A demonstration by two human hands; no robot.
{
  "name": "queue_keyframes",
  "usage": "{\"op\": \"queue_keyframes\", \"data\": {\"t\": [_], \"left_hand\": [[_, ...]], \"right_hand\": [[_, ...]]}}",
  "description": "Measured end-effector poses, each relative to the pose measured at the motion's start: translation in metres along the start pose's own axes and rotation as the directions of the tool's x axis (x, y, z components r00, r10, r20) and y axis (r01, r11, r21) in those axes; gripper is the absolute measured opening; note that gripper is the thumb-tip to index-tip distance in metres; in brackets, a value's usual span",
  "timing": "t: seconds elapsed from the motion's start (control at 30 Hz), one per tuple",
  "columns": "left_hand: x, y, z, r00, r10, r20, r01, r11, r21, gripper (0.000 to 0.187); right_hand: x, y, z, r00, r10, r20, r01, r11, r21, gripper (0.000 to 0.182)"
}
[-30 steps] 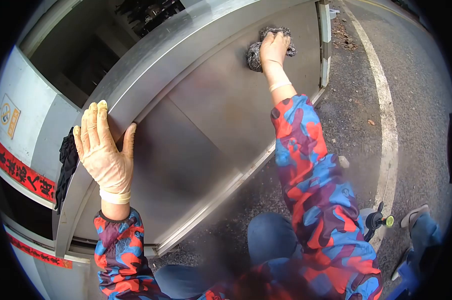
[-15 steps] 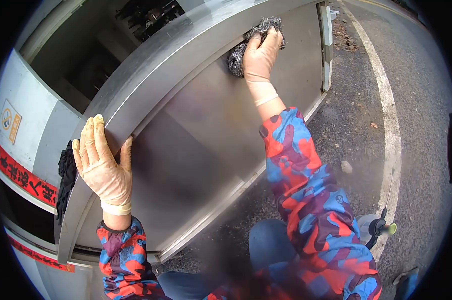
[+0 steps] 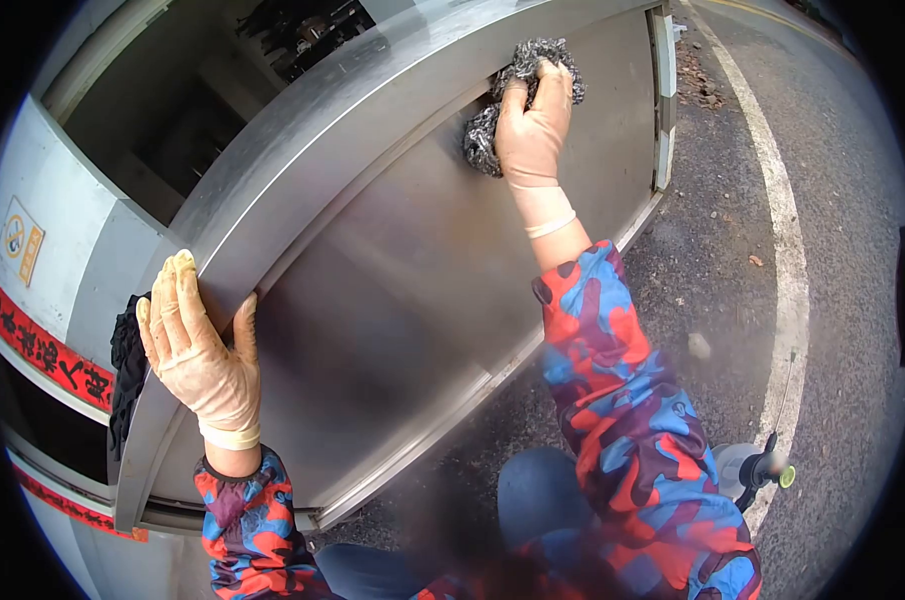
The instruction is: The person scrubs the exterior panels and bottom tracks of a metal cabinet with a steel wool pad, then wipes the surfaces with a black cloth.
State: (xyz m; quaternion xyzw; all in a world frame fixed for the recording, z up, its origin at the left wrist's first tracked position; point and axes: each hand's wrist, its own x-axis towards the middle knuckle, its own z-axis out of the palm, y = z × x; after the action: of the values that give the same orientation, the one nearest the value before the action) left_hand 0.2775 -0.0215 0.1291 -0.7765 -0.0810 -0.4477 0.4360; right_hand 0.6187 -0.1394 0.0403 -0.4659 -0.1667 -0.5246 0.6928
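A pale glove covers my left hand (image 3: pixel 201 350), which lies on the rim of a metal counter (image 3: pixel 303 170), its fingers stretched and the thumb apart, holding nothing. My right hand (image 3: pixel 535 130), gloved too, grips a dark, shiny wad of scrubbing mesh (image 3: pixel 484 138) against the upper part of the counter's front panel (image 3: pixel 413 250). The wad sticks out above the fingertips and on the left of the hand. Blurry brownish smears show on the panel below it.
Beside my right sleeve, a translucent bottle with a black and green nozzle (image 3: pixel 741 470) stands on the road. Black cloth (image 3: pixel 128 375) hangs at the counter's left end, near a red banner (image 3: pixel 43 345). A white line (image 3: pixel 788 250) runs along the asphalt.
My right hand and the wad sit slightly further right and lower in the view. My left hand appears a little lower, still resting on the rim. The view has shifted slightly.
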Motion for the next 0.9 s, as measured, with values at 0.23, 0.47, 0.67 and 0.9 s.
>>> {"op": "queue_keyframes", "data": {"t": [0.23,0.47,0.67,0.9], "left_hand": [[0.001,0.003,0.001,1.000,-0.014,0.011,0.014,1.000,0.003,0.061],[0.001,0.002,0.003,1.000,0.002,0.001,-0.002,1.000,0.005,0.060],[0.002,0.004,0.004,1.000,-0.008,-0.001,0.008,1.000,-0.011,0.061],[0.000,0.005,0.003,1.000,-0.006,0.021,0.006,1.000,-0.021,0.061]], "right_hand": [[-0.107,-0.094,-0.012,0.811,-0.438,0.389,0.325,0.889,0.323,0.037],[-0.040,0.010,0.005,0.980,0.016,0.198,0.018,0.985,-0.169,0.063],[0.060,0.143,0.001,0.992,0.102,0.074,-0.073,0.943,-0.326,0.059],[-0.060,-0.049,-0.014,0.881,0.098,0.462,-0.025,0.987,-0.162,0.057]]}}
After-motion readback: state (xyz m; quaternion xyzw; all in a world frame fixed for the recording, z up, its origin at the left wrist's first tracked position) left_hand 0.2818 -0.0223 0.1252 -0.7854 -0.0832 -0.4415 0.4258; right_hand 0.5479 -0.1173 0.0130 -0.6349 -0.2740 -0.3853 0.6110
